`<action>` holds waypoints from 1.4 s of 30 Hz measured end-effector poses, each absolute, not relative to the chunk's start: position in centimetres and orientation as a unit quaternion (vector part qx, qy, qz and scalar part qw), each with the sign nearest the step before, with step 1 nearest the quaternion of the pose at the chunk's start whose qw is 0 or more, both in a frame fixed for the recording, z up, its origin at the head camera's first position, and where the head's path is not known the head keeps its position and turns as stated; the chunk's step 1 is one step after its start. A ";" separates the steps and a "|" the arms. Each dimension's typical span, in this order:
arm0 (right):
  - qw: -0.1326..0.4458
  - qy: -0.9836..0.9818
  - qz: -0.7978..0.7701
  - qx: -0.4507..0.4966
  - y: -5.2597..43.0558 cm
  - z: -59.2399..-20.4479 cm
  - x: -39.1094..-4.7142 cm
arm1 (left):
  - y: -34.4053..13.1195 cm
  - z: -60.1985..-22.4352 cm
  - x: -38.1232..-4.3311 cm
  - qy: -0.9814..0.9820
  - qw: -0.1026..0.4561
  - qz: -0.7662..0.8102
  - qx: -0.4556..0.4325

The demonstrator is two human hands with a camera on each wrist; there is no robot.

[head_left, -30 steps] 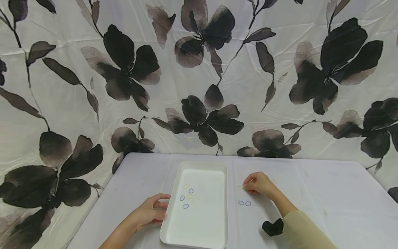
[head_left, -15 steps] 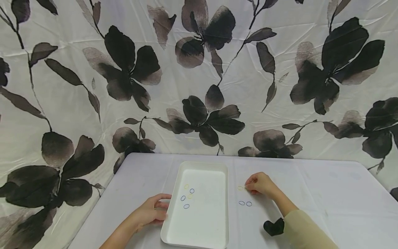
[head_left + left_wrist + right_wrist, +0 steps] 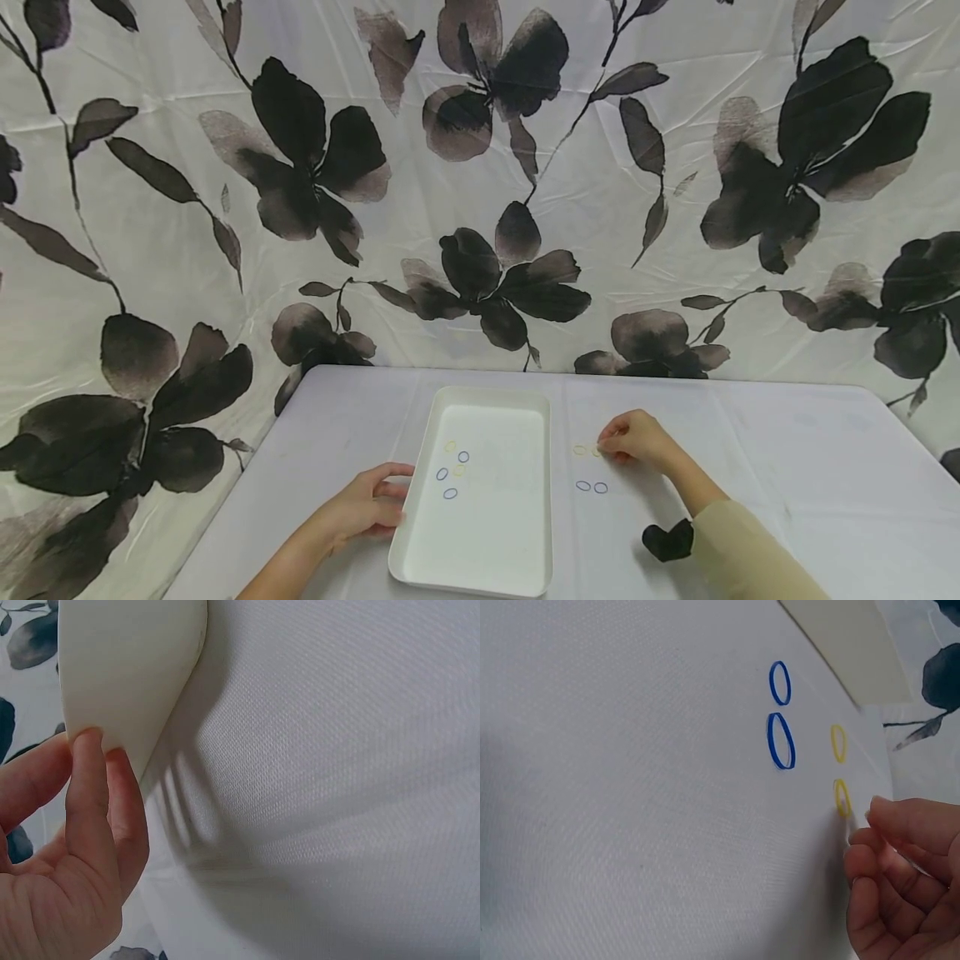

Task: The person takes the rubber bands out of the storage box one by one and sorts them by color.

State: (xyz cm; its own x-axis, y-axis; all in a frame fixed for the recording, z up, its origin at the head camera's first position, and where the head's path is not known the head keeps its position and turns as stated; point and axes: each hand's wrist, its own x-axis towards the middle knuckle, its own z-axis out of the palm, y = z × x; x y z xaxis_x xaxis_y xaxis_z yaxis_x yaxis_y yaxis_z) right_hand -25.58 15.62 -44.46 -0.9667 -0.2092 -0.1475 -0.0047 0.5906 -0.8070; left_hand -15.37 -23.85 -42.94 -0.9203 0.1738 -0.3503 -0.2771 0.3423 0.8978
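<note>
White rectangular tray (image 3: 495,542), its rim pinched by the left hand (image 3: 366,504). Right of it, on white cloth (image 3: 757,475), lie two thin blue rings (image 3: 770,740); farther off, the right hand (image 3: 637,439), fingers narrow, meets a thin yellow ring (image 3: 836,795), grip indeterminate. Light, level contact should spare its neighbours.

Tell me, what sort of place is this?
Probably an indoor tabletop setup, perhaps a makeshift filming corner, though little of the room shows. A flower-printed cloth forms the backdrop behind a white-covered table bearing a shallow white tray.
</note>
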 end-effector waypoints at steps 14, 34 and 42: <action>0.115 0.870 -0.473 -0.075 15.1 -42.9 -26.1 | -23.8 -42.9 -15.3 0.796 0.194 0.573 -0.034; 0.152 0.856 -0.485 -0.098 12.7 -41.0 -26.6 | -23.9 -42.9 -15.3 0.795 0.192 0.574 -0.031; 0.160 0.853 -0.487 -0.099 11.4 -40.2 -26.6 | -23.8 -42.8 -15.3 0.794 0.194 0.576 -0.029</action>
State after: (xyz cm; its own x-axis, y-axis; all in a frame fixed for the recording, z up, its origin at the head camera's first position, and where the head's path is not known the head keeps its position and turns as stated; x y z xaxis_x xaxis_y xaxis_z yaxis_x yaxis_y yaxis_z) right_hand -26.58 11.35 -40.24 -0.9295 -0.3242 -0.1758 -0.0130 0.5054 -0.8628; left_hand -15.26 -23.84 -42.76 -0.9231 0.1766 -0.3415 -0.2696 0.3359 0.9025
